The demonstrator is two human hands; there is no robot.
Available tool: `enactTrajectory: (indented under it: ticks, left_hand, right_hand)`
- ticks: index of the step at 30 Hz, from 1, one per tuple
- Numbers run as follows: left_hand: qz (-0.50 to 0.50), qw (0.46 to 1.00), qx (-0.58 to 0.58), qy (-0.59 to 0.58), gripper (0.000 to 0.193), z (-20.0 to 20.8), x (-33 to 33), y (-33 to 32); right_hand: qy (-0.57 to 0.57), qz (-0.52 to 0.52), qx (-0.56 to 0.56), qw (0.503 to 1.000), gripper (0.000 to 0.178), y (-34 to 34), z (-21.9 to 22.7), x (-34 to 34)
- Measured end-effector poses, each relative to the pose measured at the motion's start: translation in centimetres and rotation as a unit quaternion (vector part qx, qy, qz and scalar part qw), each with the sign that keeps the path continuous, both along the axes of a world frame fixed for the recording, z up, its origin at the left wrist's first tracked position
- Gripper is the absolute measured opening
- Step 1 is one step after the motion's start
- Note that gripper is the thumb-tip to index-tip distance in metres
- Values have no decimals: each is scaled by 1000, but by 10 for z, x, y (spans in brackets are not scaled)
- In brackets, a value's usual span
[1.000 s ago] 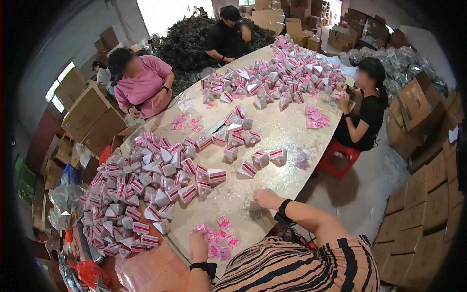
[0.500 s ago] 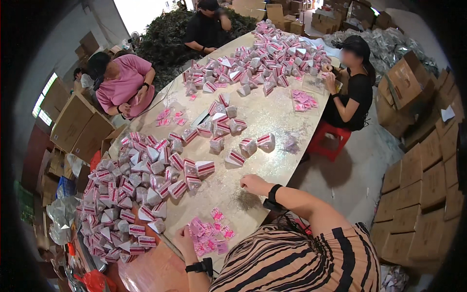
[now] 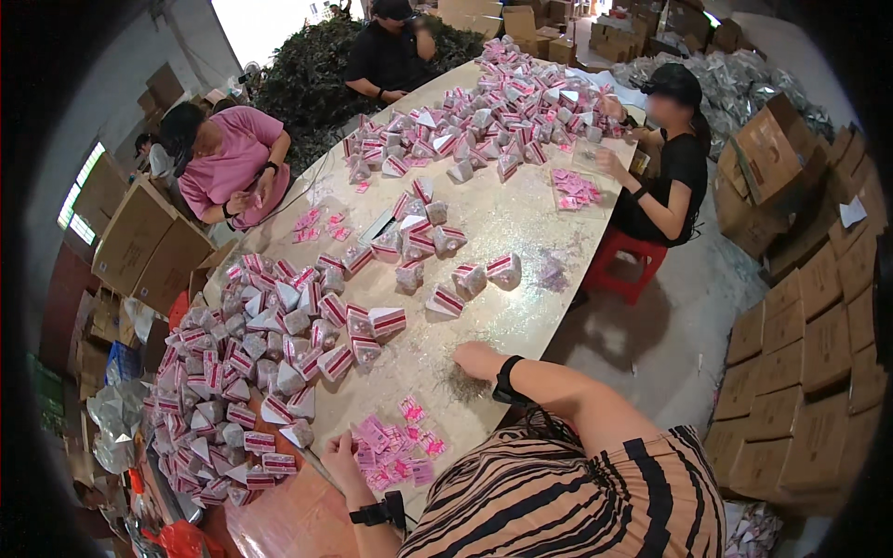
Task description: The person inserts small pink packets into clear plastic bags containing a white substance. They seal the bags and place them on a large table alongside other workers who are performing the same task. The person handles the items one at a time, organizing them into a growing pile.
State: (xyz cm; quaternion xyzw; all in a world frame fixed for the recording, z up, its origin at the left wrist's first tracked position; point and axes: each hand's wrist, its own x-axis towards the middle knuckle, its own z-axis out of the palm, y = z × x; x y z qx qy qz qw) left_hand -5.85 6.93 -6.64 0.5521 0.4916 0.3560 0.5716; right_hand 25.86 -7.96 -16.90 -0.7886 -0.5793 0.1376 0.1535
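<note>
The small pink printed cards [image 3: 395, 445] (possibly sachets; they are too small to tell) lie in a loose spread on the near part of the desk [image 3: 521, 312], close to its near-left edge. The left hand [image 3: 341, 458] is at their left side, and a careless sweep of it or its forearm could drag cards over that edge. The right hand [image 3: 476, 359] is by a patch of loose silvery glitter [image 3: 462, 384]; a brisk brush there would probably scatter grains toward the cards or off the right edge. One striped wedge-shaped pack [image 3: 299, 433] at the fringe of the near-left pile [image 3: 244, 372] lies near the desk's edge, so a knock might well tip it off.

The left forearm comes up from the lower edge, a black wristband [image 3: 379, 512] around the wrist, with the fingers pointing far. They look drawn fairly close together, but I cannot tell whether they pinch a card. The right forearm reaches leftward from a bent elbow; the hand is low over the desk, its fingers curled in, and their grip, if any, is hidden.
</note>
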Motion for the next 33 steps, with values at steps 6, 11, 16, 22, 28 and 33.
enactTrajectory:
  ticks: [6, 11, 16, 22, 28, 33]
  left_hand:
    - [-3, 997, -48, -61, 12, 13, 6, -4]
    - [-9, 997, -39, -72, 12, 18, 10, -3]
    - [-42, 997, -45, -48, 19, 41, 31, -11]
    - [-127, 983, -71, -110, 24, 57, 67, -14]
    - [-208, 956, -105, -177, 27, 50, 87, -14]
    - [-243, 958, -58, -140, 24, 52, 88, -16]
  right_hand:
    - [33, 39, 33, 998, 14, 2, 42, 2]
    - [29, 42, 56, 997, 15, 8, 54, 5]
    - [170, -22, 173, 970, 20, 22, 96, -4]
    - [604, -39, 133, 785, 20, 45, 138, -22]
    - [662, -10, 109, 741, 20, 52, 151, -47]
    - [693, -3, 68, 718, 22, 58, 154, -56]
